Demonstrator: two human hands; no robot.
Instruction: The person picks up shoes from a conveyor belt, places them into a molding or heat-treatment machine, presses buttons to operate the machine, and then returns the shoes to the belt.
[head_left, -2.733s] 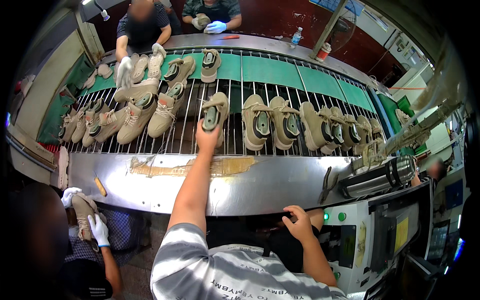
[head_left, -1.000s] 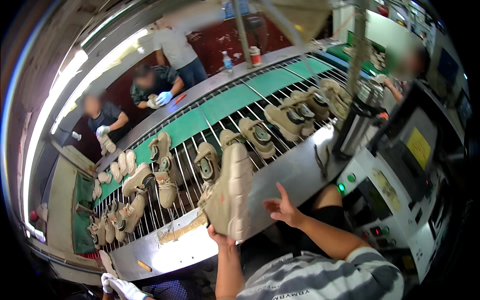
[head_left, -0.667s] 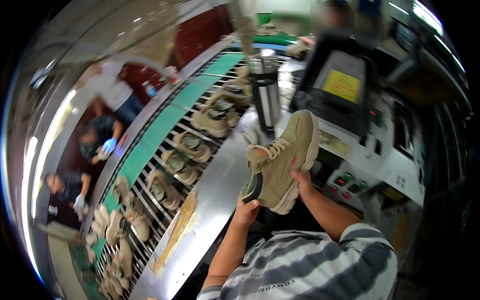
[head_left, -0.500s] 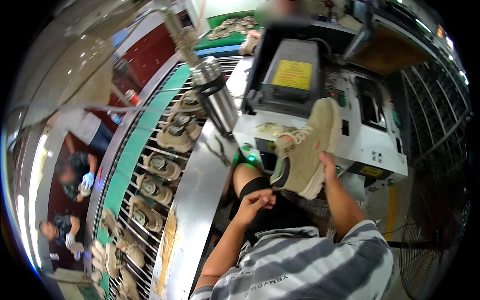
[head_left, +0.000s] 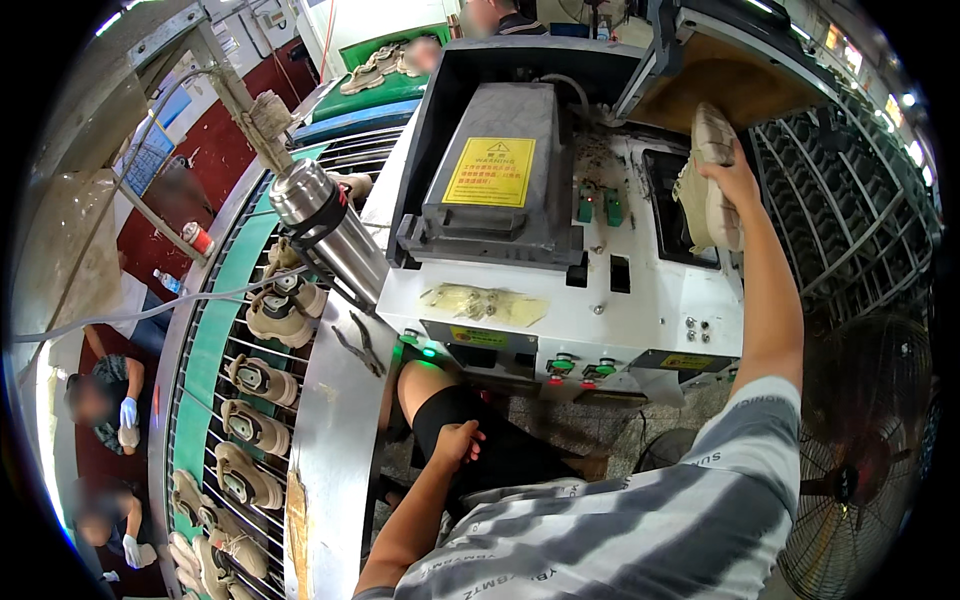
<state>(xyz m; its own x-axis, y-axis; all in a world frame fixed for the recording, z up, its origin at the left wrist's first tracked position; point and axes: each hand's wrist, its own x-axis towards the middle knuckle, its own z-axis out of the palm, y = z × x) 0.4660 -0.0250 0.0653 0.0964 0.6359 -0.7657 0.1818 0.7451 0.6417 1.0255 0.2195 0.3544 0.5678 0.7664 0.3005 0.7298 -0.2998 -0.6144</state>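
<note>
Gripping beige ridge-soled shoe [head_left: 704, 205], right hand [head_left: 740, 182]; long axis fore-aft, black rectangular recess [head_left: 661, 195] left of fingers; left hand [head_left: 457, 445] loosely bunched, farther.

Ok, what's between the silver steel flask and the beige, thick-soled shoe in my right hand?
The head view shows, between flask and shoe, a grey boxy housing with a yellow label, then two small green blocks, on the white machine.

The middle is brightly lit and fairly sharp. Glare is thrown off the steel counter [head_left: 338, 425] and flask [head_left: 345, 250]. The knee [head_left: 424, 380] is tinted green by a lit button [head_left: 430, 352]. Lamps [head_left: 908, 98] are seen upper right. Faces [head_left: 92, 400] are blurred; edges are bent toward a black rim.
</note>
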